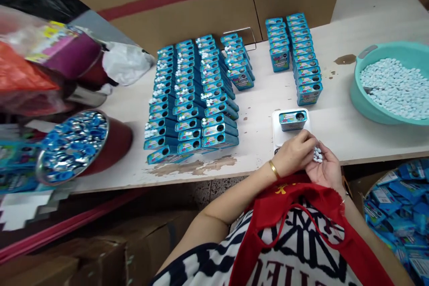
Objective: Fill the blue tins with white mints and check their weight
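My right hand [324, 170] is cupped palm up at the table's front edge and holds a small heap of white candies [317, 155]. Over that palm, the fingers of my left hand [296, 152] are pinched together beside the candies. Whatever they grip, if anything, is hidden. Just beyond my hands a blue candy tin [292, 120] stands upright on a small white scale [277, 130], its top hole facing up. To the right, a turquoise basin [378, 114] holds many of the same white candies, with a metal scoop partly buried in them.
Rows of blue tins [219, 140] stand at left-centre, many with white candies on top. More tins [309, 94] are lined up behind the scale. A red pot [117, 143] of blue-and-silver pieces sits left. A cardboard box [187, 13] backs the table [261, 152]; blue tins [398, 214] fill a container lower right.
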`<state>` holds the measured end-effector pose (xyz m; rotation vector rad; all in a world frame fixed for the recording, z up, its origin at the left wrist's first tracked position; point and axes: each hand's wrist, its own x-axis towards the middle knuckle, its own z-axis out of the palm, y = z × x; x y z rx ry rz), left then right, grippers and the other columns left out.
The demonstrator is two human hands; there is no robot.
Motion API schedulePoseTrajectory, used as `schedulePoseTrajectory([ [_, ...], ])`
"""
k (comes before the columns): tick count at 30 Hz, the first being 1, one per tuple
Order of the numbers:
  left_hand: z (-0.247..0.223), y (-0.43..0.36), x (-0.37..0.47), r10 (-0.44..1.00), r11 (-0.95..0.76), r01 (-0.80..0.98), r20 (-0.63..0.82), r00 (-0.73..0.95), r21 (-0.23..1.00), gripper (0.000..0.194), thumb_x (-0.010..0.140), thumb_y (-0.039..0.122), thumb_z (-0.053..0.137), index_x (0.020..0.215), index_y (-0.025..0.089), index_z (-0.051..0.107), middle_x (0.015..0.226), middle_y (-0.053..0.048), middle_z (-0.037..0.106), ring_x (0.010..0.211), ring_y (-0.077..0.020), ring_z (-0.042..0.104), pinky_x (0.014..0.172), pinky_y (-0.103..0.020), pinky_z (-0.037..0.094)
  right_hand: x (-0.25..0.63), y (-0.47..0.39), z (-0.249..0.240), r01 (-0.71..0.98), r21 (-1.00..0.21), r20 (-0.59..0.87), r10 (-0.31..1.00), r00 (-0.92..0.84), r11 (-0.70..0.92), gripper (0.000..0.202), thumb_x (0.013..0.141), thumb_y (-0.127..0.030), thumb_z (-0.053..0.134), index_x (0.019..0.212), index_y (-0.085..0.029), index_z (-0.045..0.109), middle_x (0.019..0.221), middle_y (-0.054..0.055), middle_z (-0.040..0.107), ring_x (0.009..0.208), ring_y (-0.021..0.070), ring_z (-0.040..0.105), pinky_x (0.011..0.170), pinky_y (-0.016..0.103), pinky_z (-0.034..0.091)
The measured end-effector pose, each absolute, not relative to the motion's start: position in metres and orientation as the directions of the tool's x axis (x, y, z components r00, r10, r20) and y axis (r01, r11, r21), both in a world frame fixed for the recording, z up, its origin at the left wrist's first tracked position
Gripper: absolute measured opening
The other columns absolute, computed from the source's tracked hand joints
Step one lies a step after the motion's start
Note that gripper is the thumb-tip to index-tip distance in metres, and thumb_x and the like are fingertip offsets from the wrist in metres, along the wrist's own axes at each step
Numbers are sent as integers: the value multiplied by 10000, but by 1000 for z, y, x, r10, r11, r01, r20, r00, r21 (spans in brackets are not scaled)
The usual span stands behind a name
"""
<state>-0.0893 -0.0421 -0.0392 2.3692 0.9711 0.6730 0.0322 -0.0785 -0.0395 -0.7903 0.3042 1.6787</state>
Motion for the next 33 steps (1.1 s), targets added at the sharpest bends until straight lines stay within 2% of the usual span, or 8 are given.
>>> schedulePoseTrajectory([
  [2, -43, -42, -86, 734, -631, 507, 242, 634, 586, 172, 921, 171, 471, 1043, 148, 590, 1046, -85, 572, 909, -157, 614, 774, -286, 574, 34, -79, -42, -948, -181, -665, 743, -80, -264, 300, 955, -134, 381, 939, -131, 680, 847, 36, 758, 781, 98, 729, 737, 199, 610],
  [5, -45, -38, -85, 721, -660, 463, 327, 611, 591, 147, 925, 166, 472, 1005, 154, 594, 979, -72, 572, 865, -142, 598, 737, -261, 559, 36, -76, -42, -952, -170, -693, 718, -66, -252, 303, 951, -126, 376, 980, -123, 677, 859, 41, 758, 802, 100, 730, 737, 197, 611],
  [8, -37, -29, -89, 720, -672, 371, 450, 528, 640, 95, 909, 151, 519, 967, 160, 594, 899, -40, 559, 796, -111, 570, 713, -227, 535, 37, -70, -39, -956, -175, -664, 745, -63, -237, 284, 935, -118, 400, 992, -126, 678, 872, 39, 758, 806, 94, 727, 757, 191, 607],
  [11, -23, -12, -97, 750, -652, 344, 509, 424, 675, 75, 895, 147, 555, 954, 169, 594, 900, -23, 565, 735, -84, 545, 675, -203, 514, 36, -64, -36, -939, -211, -609, 788, -91, -272, 285, 936, -150, 402, 971, -126, 683, 924, 63, 759, 893, 132, 732, 831, 260, 614],
  [15, -13, 11, -108, 779, -627, 487, 487, 395, 608, 69, 912, 148, 555, 932, 157, 621, 882, -28, 597, 716, -80, 554, 676, -203, 498, 38, -61, -37, -916, -271, -586, 805, -87, -296, 262, 920, -181, 429, 980, -141, 681, 1007, 87, 754, 1070, 182, 700, 958, 358, 578],
  [19, -16, 15, -114, 788, -614, 550, 482, 384, 566, 124, 953, 178, 540, 933, 150, 659, 887, -50, 659, 794, -103, 616, 731, -225, 513, 47, -64, -43, -915, -305, -611, 791, -26, -266, 228, 896, -179, 479, 1013, -139, 671, 1013, 102, 748, 1117, 199, 682, 1006, 383, 547],
  [27, -11, 6, -141, 781, -560, 544, 617, 94, 625, 76, 917, 170, 610, 863, 169, 663, 790, -8, 654, 712, -85, 565, 642, -219, 455, 74, -70, -50, -908, -359, -699, 707, 109, -215, 254, 914, -175, 447, 979, -112, 684, 997, 101, 738, 1105, 216, 685, 904, 316, 604],
  [33, -34, 1, -174, 868, -371, 526, 487, -96, 765, 112, 927, 283, 608, 946, 185, 658, 845, -9, 646, 725, -84, 566, 651, -222, 467, 99, -79, -69, -866, -466, -707, 665, 240, -182, 235, 920, -144, 465, 989, -118, 689, 1089, 94, 724, 1186, 199, 643, 919, 267, 595],
])
